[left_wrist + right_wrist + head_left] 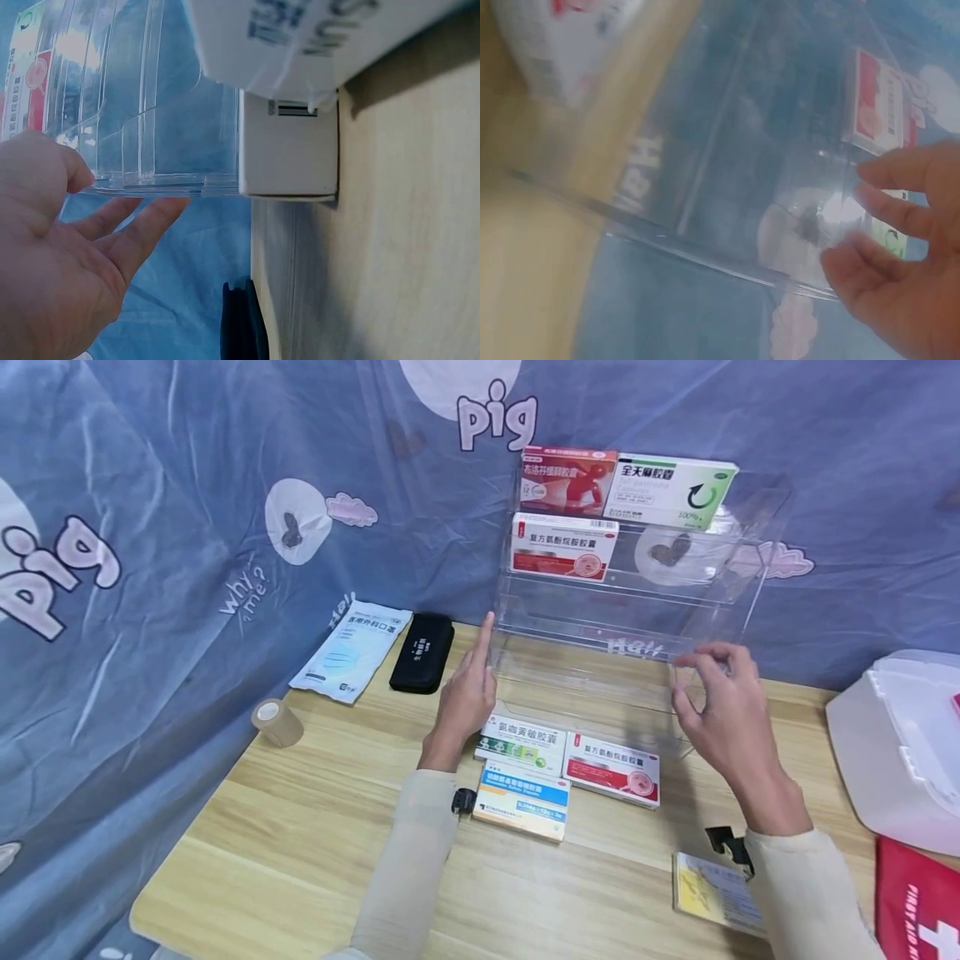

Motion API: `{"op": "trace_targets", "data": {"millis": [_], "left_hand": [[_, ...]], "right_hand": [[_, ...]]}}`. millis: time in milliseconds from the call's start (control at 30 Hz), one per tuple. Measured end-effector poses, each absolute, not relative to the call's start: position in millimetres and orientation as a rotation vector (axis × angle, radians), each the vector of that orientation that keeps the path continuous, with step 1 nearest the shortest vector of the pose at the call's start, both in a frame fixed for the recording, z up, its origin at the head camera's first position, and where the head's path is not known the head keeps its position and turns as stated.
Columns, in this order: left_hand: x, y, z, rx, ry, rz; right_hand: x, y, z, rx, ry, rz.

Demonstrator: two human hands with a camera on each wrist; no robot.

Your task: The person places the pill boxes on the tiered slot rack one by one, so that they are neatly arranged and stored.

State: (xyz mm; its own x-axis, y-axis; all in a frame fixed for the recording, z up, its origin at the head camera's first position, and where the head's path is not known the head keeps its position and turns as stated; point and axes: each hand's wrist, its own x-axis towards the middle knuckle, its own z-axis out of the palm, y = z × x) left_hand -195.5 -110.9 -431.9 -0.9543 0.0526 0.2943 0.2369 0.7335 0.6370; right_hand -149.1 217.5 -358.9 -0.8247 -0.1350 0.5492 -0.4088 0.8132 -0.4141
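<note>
A clear tiered display rack (592,681) stands at the back of the table. My left hand (467,697) is at its left side and pinches the side wall, thumb on the inner side and fingers on the outer, as the left wrist view shows. Beside the right side wall, my right hand (723,710) has its thumb and fingers bent and apart, with nothing between them. A red medicine box (566,483) and a green-white one (667,493) fill the top tier. Below them sits a red-white box (564,550).
At the rack's foot lie a green-white box (521,745), another red-white box (611,770) and a blue-white box (521,800). To the left are a mask packet (351,652), black case (422,653) and tan roll (277,723). A yellow-white box (716,893), white bin (862,735) and red first-aid pouch (915,893) are right.
</note>
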Motion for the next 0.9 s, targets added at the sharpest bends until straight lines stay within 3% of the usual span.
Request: {"op": "trace_targets", "data": {"millis": [267,900], "left_hand": [[-196,-110,-432,-0.231,-2.679,-1.023],[-196,-109,-432,-0.222,-2.684,-1.049]], "right_hand": [[-137,224,-387,0.502,-2.503,0.658],[-118,228,-403,0.823,-2.821,0.519]]}}
